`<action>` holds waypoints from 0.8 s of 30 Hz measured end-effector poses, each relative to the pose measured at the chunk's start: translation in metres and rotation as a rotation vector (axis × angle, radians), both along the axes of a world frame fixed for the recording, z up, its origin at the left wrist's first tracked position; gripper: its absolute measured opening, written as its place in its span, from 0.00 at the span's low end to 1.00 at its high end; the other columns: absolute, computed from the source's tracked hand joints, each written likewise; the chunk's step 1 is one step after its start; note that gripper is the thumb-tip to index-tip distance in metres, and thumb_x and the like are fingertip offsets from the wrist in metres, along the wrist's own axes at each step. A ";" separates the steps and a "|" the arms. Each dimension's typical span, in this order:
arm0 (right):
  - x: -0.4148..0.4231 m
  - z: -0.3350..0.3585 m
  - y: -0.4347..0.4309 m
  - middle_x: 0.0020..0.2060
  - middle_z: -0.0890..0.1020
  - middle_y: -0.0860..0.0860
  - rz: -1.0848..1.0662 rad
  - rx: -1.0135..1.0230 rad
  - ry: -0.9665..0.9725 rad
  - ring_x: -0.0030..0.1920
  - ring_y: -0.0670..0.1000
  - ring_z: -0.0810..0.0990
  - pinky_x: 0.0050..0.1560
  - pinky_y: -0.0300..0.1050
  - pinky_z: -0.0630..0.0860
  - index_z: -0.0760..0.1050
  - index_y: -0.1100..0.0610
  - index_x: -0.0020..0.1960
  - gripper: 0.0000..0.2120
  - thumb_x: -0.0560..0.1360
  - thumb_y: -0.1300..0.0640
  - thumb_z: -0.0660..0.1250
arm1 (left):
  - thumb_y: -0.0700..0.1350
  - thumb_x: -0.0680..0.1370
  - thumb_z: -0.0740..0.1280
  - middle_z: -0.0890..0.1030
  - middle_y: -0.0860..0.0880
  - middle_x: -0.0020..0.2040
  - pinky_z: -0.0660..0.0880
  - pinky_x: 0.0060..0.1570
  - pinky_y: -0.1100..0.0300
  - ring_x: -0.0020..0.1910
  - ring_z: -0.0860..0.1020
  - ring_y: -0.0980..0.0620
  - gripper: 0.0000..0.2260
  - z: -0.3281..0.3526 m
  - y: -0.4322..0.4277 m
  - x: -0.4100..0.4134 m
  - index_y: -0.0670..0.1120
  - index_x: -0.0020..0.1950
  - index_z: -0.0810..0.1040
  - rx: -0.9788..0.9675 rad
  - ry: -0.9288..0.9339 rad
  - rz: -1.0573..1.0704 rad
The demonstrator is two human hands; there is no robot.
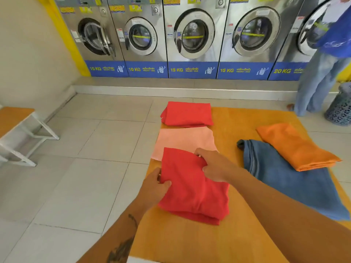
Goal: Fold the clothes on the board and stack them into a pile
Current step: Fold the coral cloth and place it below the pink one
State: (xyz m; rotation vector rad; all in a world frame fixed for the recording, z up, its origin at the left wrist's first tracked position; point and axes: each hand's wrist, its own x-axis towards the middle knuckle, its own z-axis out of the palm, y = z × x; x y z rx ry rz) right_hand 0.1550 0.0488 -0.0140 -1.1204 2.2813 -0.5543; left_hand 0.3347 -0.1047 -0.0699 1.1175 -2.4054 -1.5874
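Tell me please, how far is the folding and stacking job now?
Done: a folded red cloth and a folded orange cloth lie on the yellow board, apart from each other. In hand: the left hand and right hand grip a second red cloth, already folded, overlapping a flat pink cloth. Left: the blue cloth looks unfolded, and no single pile exists yet.

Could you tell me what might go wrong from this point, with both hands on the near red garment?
1. The left hand and right hand grip only the near red garment's far and left edges, so lifting may let its folds fall open.
2. The pink cloth lies partly under it and may be dragged askew.
3. The far red garment overhangs the orange board, so stacking there may tip.
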 end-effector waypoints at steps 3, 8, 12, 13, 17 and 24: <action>0.022 -0.023 -0.028 0.58 0.79 0.47 -0.011 0.053 0.107 0.57 0.54 0.78 0.56 0.53 0.75 0.68 0.45 0.65 0.26 0.69 0.62 0.61 | 0.46 0.77 0.68 0.79 0.51 0.55 0.76 0.46 0.58 0.48 0.79 0.54 0.16 -0.015 -0.023 0.021 0.51 0.62 0.69 -0.070 -0.050 0.050; 0.051 -0.056 -0.035 0.75 0.63 0.50 0.004 0.164 0.304 0.75 0.56 0.60 0.73 0.58 0.58 0.52 0.45 0.78 0.39 0.71 0.48 0.65 | 0.45 0.77 0.67 0.79 0.51 0.51 0.77 0.45 0.59 0.46 0.80 0.53 0.33 -0.030 -0.041 0.040 0.59 0.76 0.53 -0.122 -0.057 -0.010; 0.070 -0.080 -0.020 0.80 0.47 0.53 -0.012 0.237 0.448 0.78 0.61 0.42 0.75 0.65 0.49 0.52 0.44 0.79 0.33 0.75 0.42 0.56 | 0.46 0.78 0.60 0.67 0.49 0.66 0.76 0.50 0.57 0.51 0.75 0.52 0.31 -0.038 -0.037 0.035 0.61 0.79 0.53 -0.331 -0.113 -0.215; 0.076 -0.084 -0.016 0.80 0.45 0.54 -0.043 0.243 0.460 0.78 0.61 0.40 0.75 0.66 0.49 0.52 0.44 0.79 0.32 0.76 0.42 0.54 | 0.47 0.78 0.58 0.64 0.48 0.69 0.77 0.54 0.54 0.56 0.73 0.51 0.29 -0.041 -0.035 0.032 0.61 0.79 0.54 -0.359 -0.137 -0.233; 0.097 -0.095 0.001 0.80 0.40 0.50 -0.132 0.274 0.353 0.78 0.61 0.40 0.74 0.64 0.54 0.46 0.44 0.79 0.32 0.77 0.39 0.48 | 0.57 0.78 0.57 0.58 0.48 0.73 0.74 0.61 0.49 0.65 0.67 0.47 0.29 -0.045 -0.025 0.027 0.59 0.79 0.53 -0.408 -0.227 -0.230; 0.097 -0.089 0.001 0.79 0.38 0.48 -0.119 0.311 0.218 0.78 0.60 0.42 0.73 0.63 0.58 0.42 0.44 0.79 0.37 0.76 0.36 0.53 | 0.57 0.78 0.55 0.56 0.45 0.75 0.73 0.60 0.51 0.65 0.66 0.47 0.30 -0.058 -0.028 0.033 0.57 0.79 0.52 -0.604 -0.215 -0.273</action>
